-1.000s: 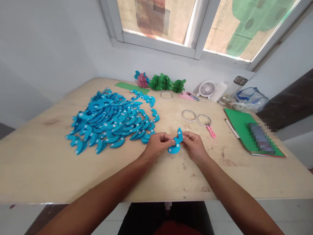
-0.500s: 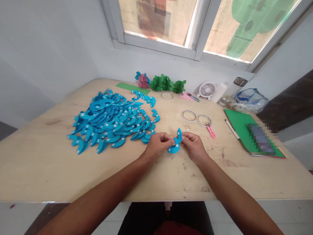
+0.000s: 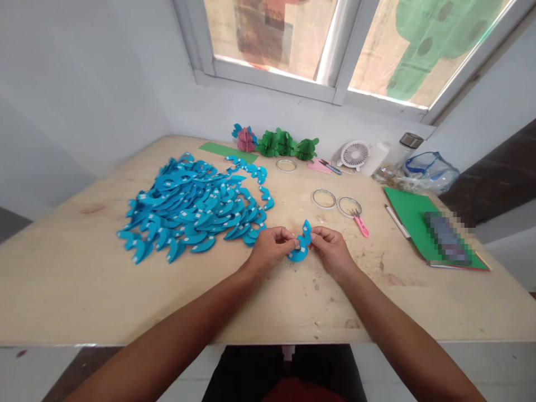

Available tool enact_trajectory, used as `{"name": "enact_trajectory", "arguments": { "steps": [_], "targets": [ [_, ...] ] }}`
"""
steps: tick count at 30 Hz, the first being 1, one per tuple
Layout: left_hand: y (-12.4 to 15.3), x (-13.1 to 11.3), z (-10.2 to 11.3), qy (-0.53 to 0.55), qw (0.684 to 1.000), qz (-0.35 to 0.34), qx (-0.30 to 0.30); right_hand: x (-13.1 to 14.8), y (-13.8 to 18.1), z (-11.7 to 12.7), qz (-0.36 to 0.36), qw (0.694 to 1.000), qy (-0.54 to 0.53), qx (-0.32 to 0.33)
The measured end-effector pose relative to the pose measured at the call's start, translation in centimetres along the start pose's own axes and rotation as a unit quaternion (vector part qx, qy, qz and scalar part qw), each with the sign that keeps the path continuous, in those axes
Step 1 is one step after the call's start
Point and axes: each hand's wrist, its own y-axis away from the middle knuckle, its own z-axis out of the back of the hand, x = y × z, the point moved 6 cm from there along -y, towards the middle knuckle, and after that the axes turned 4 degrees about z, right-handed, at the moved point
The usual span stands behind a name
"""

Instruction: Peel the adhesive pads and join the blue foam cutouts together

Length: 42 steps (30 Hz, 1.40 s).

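Between my two hands, just above the wooden table, is a curved blue paper cutout (image 3: 298, 255) with small white squares on it. My left hand (image 3: 271, 247) pinches its left side between thumb and fingers. The fingers of my right hand (image 3: 330, 248) are closed at its upper right edge. To the left lies a large heap of similar blue paper pieces (image 3: 196, 195), many bearing white squares. A few more blue pieces (image 3: 265, 197) form a loose line beside the heap.
Tape rolls (image 3: 324, 199) and pink-handled snips (image 3: 360, 224) lie beyond my right hand. Farther right are a pen (image 3: 397, 221), green sheets (image 3: 408, 204) and a blurred dark object. Along the wall stand green paper shapes (image 3: 285, 143), a small fan (image 3: 355, 154) and a bottle (image 3: 404, 151).
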Motion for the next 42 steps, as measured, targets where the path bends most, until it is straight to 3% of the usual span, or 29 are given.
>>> {"name": "enact_trajectory", "arguments": {
  "steps": [42],
  "targets": [
    [0.03, 0.06, -0.12, 0.025, 1.0, -0.001, 0.01, 0.2, 0.08, -0.23, -0.006, 0.999, -0.036, 0.019]
  ]
}}
